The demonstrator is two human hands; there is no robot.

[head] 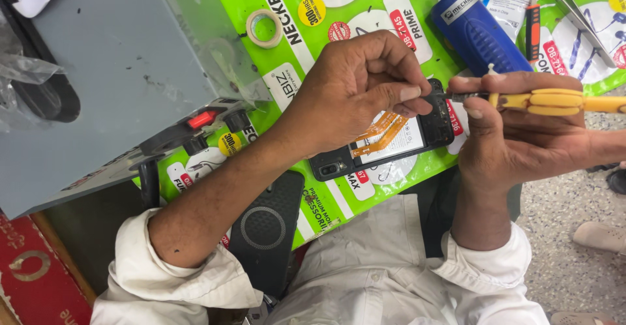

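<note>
Two hands, left hand (365,80) pinching one opened phone (391,139); right hand (515,129) gripping one yellow screwdriver (554,101)

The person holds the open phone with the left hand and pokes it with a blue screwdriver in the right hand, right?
Not quite: the head view shows the screwdriver in the right hand is yellow, not blue. The left hand does hold the open phone.

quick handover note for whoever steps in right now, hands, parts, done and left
Left hand: fingers pressing down on the opened phone, steadying it.
Right hand: gripping the yellow screwdriver, tip at the phone's upper right edge.
Phone lies back-off on the green mat, orange flex cables exposed.
Done: back is off.
Left: screw work at that edge; how far along it is cannot be told.
</note>
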